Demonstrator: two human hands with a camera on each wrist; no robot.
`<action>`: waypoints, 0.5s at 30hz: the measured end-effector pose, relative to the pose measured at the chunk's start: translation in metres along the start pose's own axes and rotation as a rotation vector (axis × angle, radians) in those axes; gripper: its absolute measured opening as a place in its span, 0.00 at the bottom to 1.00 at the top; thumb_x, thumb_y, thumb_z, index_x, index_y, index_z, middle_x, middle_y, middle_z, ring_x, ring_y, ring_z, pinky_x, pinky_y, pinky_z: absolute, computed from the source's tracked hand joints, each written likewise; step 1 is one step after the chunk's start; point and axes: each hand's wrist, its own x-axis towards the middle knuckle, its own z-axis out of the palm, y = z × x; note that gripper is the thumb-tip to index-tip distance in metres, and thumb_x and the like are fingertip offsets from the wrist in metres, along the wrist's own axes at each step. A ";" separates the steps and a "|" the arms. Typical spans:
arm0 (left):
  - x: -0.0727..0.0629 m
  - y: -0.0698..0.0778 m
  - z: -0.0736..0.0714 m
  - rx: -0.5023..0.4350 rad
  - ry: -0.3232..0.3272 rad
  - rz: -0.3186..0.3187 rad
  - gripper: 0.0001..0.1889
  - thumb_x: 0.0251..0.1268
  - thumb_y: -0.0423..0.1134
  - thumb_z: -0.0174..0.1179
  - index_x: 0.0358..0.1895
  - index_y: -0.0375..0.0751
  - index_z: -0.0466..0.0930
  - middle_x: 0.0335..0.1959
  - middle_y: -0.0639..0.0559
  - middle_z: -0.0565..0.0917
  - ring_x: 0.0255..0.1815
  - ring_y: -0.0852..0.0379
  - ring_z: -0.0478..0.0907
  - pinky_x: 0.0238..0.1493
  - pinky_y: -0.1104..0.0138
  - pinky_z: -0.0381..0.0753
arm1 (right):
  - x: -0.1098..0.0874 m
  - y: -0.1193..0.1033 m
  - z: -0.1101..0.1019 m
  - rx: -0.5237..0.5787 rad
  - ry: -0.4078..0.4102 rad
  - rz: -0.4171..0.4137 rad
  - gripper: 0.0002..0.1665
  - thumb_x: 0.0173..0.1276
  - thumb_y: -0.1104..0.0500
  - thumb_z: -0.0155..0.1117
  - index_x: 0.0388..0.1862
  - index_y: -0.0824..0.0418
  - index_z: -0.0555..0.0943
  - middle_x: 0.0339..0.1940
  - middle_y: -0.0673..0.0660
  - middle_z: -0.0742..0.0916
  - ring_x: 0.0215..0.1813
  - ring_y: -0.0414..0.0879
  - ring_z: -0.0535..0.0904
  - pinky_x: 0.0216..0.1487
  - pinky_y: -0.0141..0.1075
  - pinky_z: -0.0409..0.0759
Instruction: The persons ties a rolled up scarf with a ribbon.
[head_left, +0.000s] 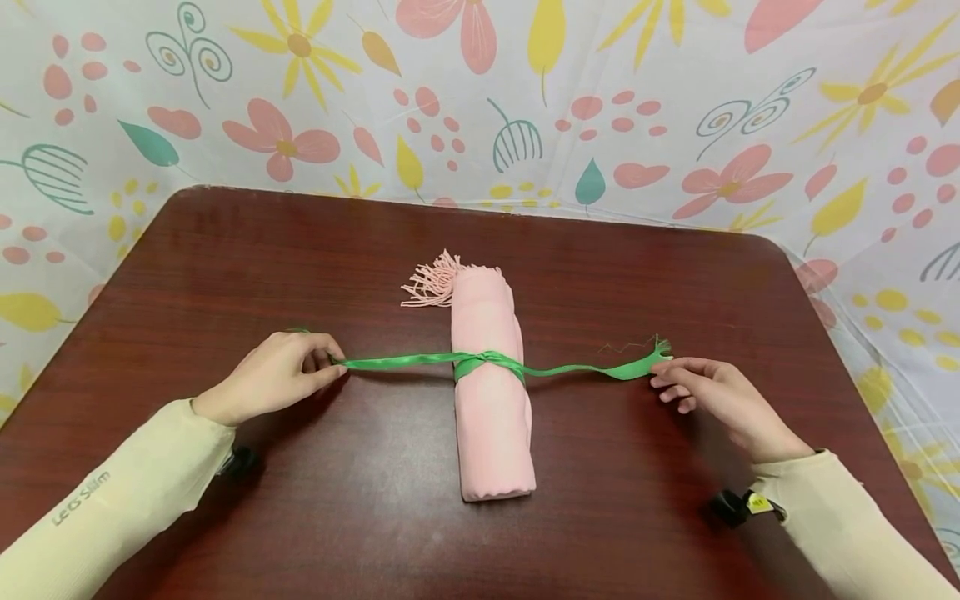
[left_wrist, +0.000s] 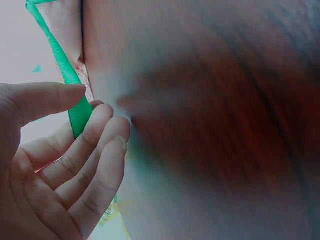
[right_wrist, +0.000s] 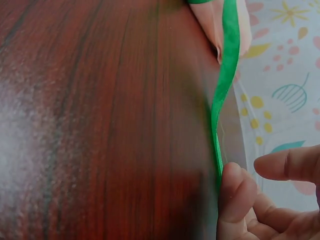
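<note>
A rolled pink scarf point(head_left: 491, 442) with a fringe point(head_left: 437, 282) at its far end lies upright in the middle of the head view. Around its middle runs a green ribbon point(head_left: 566, 369), crossed in a small knot on top, its two tails stretched out sideways. The left hand point(head_left: 273, 375) pinches the left tail near its end; the left wrist view shows the ribbon point(left_wrist: 79, 116) between thumb and fingers. Beside the frayed right end is the right hand point(head_left: 720, 400), fingertips at the ribbon. In the right wrist view its thumb point(right_wrist: 285, 164) stands apart from the fingers.
The scarf lies on a dark brown wooden table point(head_left: 360, 525) with rounded far corners. Behind it hangs a white cloth point(head_left: 465, 158) printed with flowers and leaves. A small black device point(head_left: 729, 507) is strapped at the right wrist.
</note>
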 end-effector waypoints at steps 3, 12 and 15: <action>0.000 0.000 0.000 -0.003 -0.008 -0.005 0.03 0.60 0.36 0.62 0.36 0.46 0.82 0.20 0.61 0.77 0.18 0.65 0.71 0.25 0.70 0.71 | -0.001 0.001 0.000 0.000 -0.013 -0.010 0.24 0.75 0.53 0.52 0.57 0.73 0.73 0.37 0.40 0.86 0.38 0.37 0.83 0.37 0.32 0.79; -0.002 0.000 -0.002 0.008 -0.007 0.000 0.05 0.60 0.37 0.63 0.39 0.44 0.82 0.22 0.60 0.78 0.18 0.67 0.70 0.24 0.70 0.71 | -0.002 0.000 0.000 -0.001 -0.031 -0.044 0.23 0.75 0.54 0.51 0.57 0.73 0.73 0.39 0.41 0.86 0.39 0.38 0.83 0.38 0.32 0.79; -0.002 0.001 -0.005 0.014 0.005 -0.001 0.08 0.60 0.36 0.63 0.42 0.43 0.81 0.22 0.60 0.77 0.17 0.67 0.67 0.22 0.70 0.68 | -0.002 0.000 0.000 0.004 -0.032 -0.065 0.22 0.76 0.54 0.51 0.57 0.71 0.74 0.40 0.42 0.86 0.40 0.39 0.83 0.38 0.32 0.79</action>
